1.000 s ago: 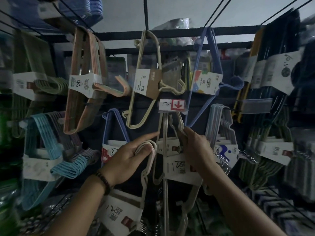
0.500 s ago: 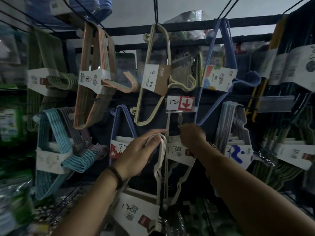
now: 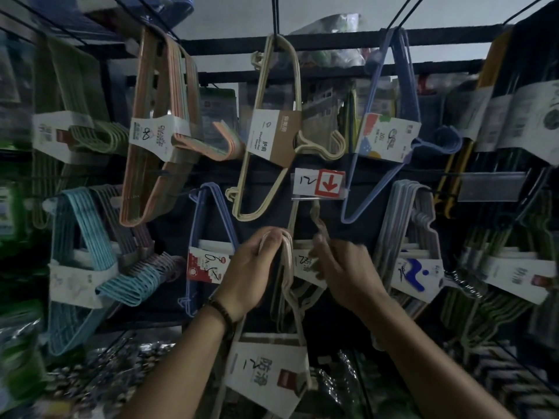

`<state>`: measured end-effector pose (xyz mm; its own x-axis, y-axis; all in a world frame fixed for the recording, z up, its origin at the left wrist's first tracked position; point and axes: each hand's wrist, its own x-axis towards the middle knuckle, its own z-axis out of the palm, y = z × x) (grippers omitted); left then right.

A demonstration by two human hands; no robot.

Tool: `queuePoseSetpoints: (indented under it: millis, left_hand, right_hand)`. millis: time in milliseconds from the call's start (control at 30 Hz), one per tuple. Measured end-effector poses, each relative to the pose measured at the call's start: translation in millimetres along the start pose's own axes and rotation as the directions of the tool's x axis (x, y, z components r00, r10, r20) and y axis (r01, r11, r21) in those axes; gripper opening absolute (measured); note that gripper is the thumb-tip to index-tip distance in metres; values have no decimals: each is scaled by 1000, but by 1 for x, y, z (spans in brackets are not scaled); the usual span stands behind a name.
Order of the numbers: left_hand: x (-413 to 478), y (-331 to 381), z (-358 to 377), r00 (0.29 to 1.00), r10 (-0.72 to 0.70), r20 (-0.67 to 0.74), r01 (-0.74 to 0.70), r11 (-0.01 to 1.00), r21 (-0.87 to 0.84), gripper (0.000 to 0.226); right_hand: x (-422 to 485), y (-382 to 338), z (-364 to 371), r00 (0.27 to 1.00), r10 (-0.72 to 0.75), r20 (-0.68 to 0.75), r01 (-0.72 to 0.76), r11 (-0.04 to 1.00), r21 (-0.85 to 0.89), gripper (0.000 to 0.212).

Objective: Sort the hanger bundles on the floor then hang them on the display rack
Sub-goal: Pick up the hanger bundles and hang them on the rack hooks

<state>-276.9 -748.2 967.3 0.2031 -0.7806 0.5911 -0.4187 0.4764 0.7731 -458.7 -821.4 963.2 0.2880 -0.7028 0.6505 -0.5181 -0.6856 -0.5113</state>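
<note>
My left hand (image 3: 252,269) grips the top loop of a cream hanger bundle (image 3: 290,297), whose white label (image 3: 266,376) hangs below my wrist. The loop sits just below a rack peg carrying a price tag (image 3: 317,182) with a red arrow. A second cream bundle (image 3: 305,263) with a similar label hangs from that peg, between my hands. My right hand (image 3: 344,269) is blurred, its fingers curled on that hung bundle's wire near its top. The black display rack (image 3: 332,40) spans the whole view.
Other bundles crowd the pegs: orange-pink (image 3: 160,131), cream (image 3: 272,131) and violet (image 3: 390,134) above, light blue (image 3: 84,261), blue with a red label (image 3: 208,261) and grey (image 3: 414,255) beside my hands. Green bundles (image 3: 499,267) hang at the right. Packaged goods lie below.
My left hand has lifted the cream bundle's loop up and right, closer to the peg under the price tag. My right hand has shifted down on the hung bundle.
</note>
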Motion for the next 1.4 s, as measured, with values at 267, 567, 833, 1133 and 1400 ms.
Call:
queuePoseSetpoints:
  millis: [267,567,833,1133,1400]
  left_hand:
    - [12,8,14,987,-92,-128,70,984,-167,37]
    - [-36,-7,30,957,287,24,-255,802,540,75]
    - [-56,-30,39,882,470,-4,-382,722,577,55]
    - [-50,-20,34,856,513,60,-448,680,581,62]
    - [-50,-28,37,852,515,95,-475,685,552,73]
  right_hand:
    - [-61,-11,27,982,-73,177,89,992,-86,21]
    - [-43,2,4,999,51,15,-47,980,-195,12]
    - [-48,-8,-3,997,-82,-13,75,950,-304,23]
    - [-61,-12,-8,984,-107,-144,67,963,-262,35]
    - [-58,2,-2,989,-74,-132,39,968,-246,38]
